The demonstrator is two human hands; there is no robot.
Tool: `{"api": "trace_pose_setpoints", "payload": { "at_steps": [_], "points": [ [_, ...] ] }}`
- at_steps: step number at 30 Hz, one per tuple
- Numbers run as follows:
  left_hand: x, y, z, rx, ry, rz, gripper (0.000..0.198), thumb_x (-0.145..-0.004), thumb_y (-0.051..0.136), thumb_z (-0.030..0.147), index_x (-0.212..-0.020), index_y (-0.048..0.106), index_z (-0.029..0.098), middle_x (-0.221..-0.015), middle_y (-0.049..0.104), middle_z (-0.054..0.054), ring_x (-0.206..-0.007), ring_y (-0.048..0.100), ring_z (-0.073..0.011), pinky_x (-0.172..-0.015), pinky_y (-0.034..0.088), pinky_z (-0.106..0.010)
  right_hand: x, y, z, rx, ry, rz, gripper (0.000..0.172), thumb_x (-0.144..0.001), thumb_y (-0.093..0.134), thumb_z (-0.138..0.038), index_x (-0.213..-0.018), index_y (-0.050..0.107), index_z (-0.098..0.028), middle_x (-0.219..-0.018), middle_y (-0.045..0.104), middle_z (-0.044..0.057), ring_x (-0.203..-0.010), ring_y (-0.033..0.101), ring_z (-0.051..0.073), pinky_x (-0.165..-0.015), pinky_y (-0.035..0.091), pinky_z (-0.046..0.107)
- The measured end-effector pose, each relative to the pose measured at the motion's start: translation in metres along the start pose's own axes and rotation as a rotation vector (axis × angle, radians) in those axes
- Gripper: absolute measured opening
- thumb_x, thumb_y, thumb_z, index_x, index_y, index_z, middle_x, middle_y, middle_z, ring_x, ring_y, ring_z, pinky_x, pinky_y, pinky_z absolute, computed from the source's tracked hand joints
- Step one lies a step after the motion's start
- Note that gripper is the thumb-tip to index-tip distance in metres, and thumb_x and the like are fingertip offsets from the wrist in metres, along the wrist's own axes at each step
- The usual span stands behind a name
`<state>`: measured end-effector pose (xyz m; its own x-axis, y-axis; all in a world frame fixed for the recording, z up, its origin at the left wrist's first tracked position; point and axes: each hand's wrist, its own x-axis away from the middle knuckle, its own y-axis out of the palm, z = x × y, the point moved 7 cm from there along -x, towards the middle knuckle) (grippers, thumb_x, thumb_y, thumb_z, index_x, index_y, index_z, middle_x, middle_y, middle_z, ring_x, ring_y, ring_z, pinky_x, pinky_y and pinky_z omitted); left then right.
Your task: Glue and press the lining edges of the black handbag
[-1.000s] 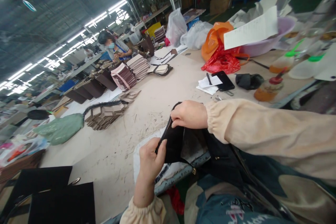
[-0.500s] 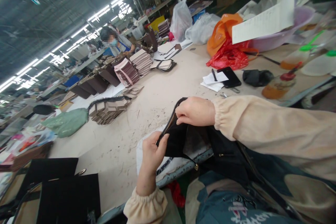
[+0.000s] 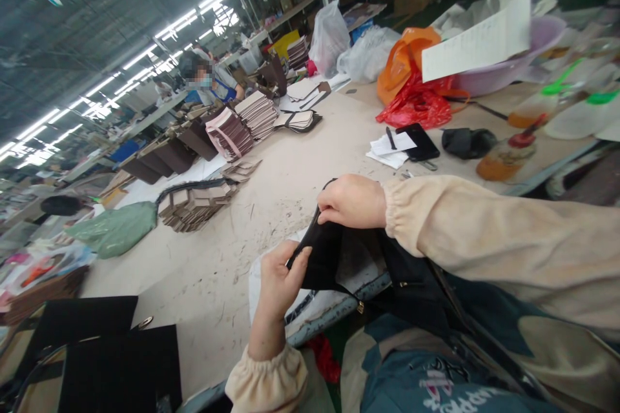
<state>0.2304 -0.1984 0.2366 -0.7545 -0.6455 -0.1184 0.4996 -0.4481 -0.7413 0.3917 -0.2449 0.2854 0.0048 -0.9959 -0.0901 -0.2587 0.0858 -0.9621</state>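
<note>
Both my hands grip a black bag piece (image 3: 334,258) at the near edge of the long worktable (image 3: 217,271). My left hand (image 3: 279,281) pinches its lower left edge between thumb and fingers. My right hand (image 3: 352,201) is closed over its upper edge, with the fingers curled inside. The black material hangs down over the table edge onto my lap. A white sheet (image 3: 261,290) lies under it on the table.
Black panels (image 3: 111,361) lie at the near left. Stacks of brown card pieces (image 3: 194,206) and a green plastic bag (image 3: 113,229) sit mid-table. A phone (image 3: 420,142), papers, glue bottles (image 3: 506,155), red and orange bags (image 3: 411,87) and a purple basin lie to the right. Another person works at the far end.
Both hands keep their grip on the black piece. The view has shifted slightly; the hands sit a little higher in frame.
</note>
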Motion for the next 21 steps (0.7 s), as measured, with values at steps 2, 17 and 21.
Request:
{"api": "trace_pose_setpoints", "payload": {
  "at_steps": [2,17,21],
  "points": [
    [0.0,0.001,-0.001,-0.005,-0.002,-0.004,0.033,-0.087,0.053,0.039,-0.063,0.054,0.016,-0.058,0.041,0.004,-0.056,0.04,-0.0093,-0.054,0.03,-0.023,-0.001,0.0,0.0,0.006,0.007,-0.002,0.024,-0.085,0.058,-0.039,-0.086,0.072,-0.02,-0.086,0.073,0.006,-0.081,0.064,0.018,-0.064,0.037,0.025],
    [0.0,-0.007,-0.011,0.05,-0.061,0.137,0.023,-0.081,0.06,0.038,-0.078,0.068,0.016,-0.066,0.062,0.001,-0.063,0.055,-0.0132,-0.059,0.04,-0.023,0.0,0.003,0.001,-0.033,-0.054,0.005,0.021,-0.083,0.06,-0.037,-0.08,0.071,-0.02,-0.081,0.071,0.004,-0.077,0.063,0.016,-0.064,0.036,0.025],
    [0.001,-0.008,-0.01,0.064,-0.03,0.151,0.025,-0.086,0.054,0.036,-0.091,0.07,0.017,-0.079,0.068,-0.001,-0.072,0.059,-0.0149,-0.066,0.044,-0.024,0.0,0.003,0.0,-0.042,-0.082,0.01,0.021,-0.083,0.06,-0.037,-0.078,0.07,-0.02,-0.079,0.071,0.003,-0.074,0.062,0.015,-0.063,0.036,0.024]
  ]
}}
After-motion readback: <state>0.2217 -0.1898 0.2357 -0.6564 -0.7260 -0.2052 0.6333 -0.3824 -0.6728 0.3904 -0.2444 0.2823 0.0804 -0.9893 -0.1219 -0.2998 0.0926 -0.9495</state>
